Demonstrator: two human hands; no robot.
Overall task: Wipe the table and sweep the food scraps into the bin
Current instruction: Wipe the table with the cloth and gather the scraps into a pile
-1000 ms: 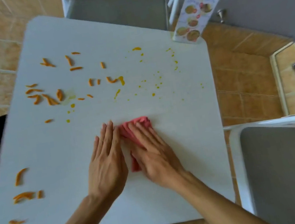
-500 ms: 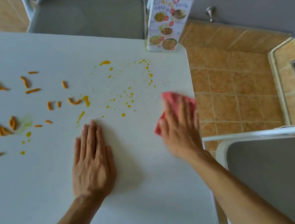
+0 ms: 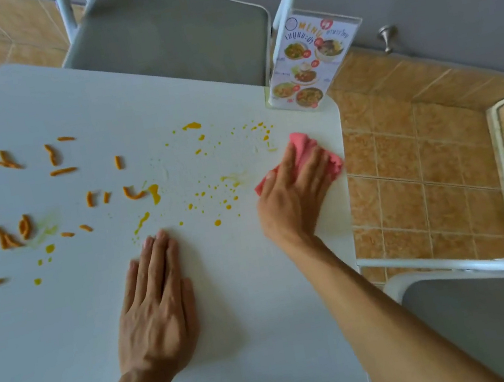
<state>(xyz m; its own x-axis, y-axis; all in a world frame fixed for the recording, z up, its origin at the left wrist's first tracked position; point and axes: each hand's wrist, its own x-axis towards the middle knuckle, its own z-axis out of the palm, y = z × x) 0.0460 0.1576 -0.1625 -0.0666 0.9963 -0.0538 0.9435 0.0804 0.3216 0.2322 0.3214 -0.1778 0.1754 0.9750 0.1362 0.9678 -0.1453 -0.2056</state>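
Observation:
A white table (image 3: 255,340) carries several orange food scraps (image 3: 3,229) on its left side and yellow sauce spots (image 3: 211,197) across its middle. My right hand (image 3: 291,197) presses flat on a pink cloth (image 3: 307,151) near the table's right edge, just right of the sauce spots. My left hand (image 3: 157,310) lies flat on the tabletop, palm down with fingers together, holding nothing. No bin is in view.
A standing menu card (image 3: 309,64) sits at the table's far right corner. One grey chair (image 3: 171,34) stands behind the table and another (image 3: 486,325) at its right. The floor is tan tile (image 3: 423,188).
My right hand slid the pink cloth from the table's middle out to the right edge, then slightly farther back. My left hand stayed flat on the table.

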